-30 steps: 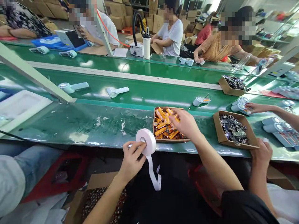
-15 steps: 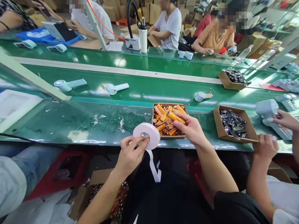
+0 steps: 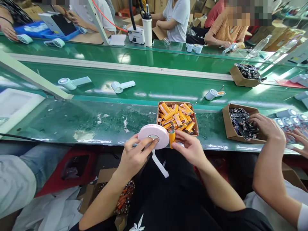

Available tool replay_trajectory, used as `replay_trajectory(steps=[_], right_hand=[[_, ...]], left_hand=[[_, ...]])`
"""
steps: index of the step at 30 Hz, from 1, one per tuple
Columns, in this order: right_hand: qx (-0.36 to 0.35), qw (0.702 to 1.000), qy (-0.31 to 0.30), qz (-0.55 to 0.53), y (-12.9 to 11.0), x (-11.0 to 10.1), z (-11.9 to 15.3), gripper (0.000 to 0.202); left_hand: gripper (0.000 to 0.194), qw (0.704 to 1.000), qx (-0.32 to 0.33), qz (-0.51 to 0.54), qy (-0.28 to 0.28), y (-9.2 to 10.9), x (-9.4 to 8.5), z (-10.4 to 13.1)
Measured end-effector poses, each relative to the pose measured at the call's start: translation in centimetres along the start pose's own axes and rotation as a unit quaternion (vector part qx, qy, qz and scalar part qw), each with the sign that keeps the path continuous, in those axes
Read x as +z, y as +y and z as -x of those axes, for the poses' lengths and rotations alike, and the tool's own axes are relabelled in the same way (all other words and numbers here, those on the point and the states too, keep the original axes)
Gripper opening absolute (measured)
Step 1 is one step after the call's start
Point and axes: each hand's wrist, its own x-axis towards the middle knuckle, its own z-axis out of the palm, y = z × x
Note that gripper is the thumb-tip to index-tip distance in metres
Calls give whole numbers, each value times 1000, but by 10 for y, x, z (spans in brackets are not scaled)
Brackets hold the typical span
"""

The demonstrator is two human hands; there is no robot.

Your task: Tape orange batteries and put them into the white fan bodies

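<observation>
My left hand [image 3: 134, 157] grips a pink-white roll of tape [image 3: 154, 136] in front of the bench edge, with a loose tape end [image 3: 160, 165] hanging below it. My right hand [image 3: 190, 149] pinches one orange battery cell [image 3: 171, 137] upright against the right side of the roll. Just beyond both hands sits a small cardboard box [image 3: 195, 119] piled with several orange battery cells [image 3: 176, 117] on the green bench.
A co-worker's hand [image 3: 266, 126] at my right reaches into a cardboard box of dark parts [image 3: 227, 126]. White handheld fans [image 3: 121, 86] and a fan head [image 3: 211, 94] lie on the green conveyor [image 3: 149, 70]. People sit across the line. A box of cells [image 3: 121, 200] sits below.
My right hand has lifted one orange cell out of the box and drawn it back to the tape roll. The roll has tilted flatter. The co-worker's hand moved into the parts box.
</observation>
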Motion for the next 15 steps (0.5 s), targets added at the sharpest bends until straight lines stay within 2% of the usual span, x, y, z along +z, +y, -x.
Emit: replay_trajectory(steps=[2, 3, 4, 6, 8, 10, 11, 13, 14, 15], right_hand=[[52, 995, -62, -63, -7, -6, -8, 57], [61, 992, -71, -83, -9, -4, -12, 57], [55, 992, -54, -98, -9, 1, -15, 54], [12, 989, 58, -135, -4, 22, -17, 50], [-28, 966, 190, -175, 5, 43, -18, 52], [-30, 952, 234, -194, 8, 45, -19, 52], [-26, 954, 230, -191, 4, 34, -20, 49], [-51, 957, 235, -160, -13, -13, -23, 39], [-97, 949, 269, -132, -24, -43, -25, 33], [-173, 918, 345, -91, -36, -75, -25, 27]], left_hand=[[53, 1000, 18, -14, -8, -3, -3, -3], [52, 999, 20, -27, -8, -3, -2, -5], [49, 999, 15, -42, -3, -1, -1, -7], [41, 997, -13, -68, 23, 8, 6, -11], [39, 994, -58, -62, 63, 28, 16, -13], [43, 990, -113, -18, 86, 53, 25, -9], [42, 988, -131, 16, 82, 64, 28, -4], [36, 985, -143, 79, 50, 73, 29, 13], [33, 985, -142, 90, 30, 67, 28, 23], [31, 986, -146, 83, 8, 54, 25, 34]])
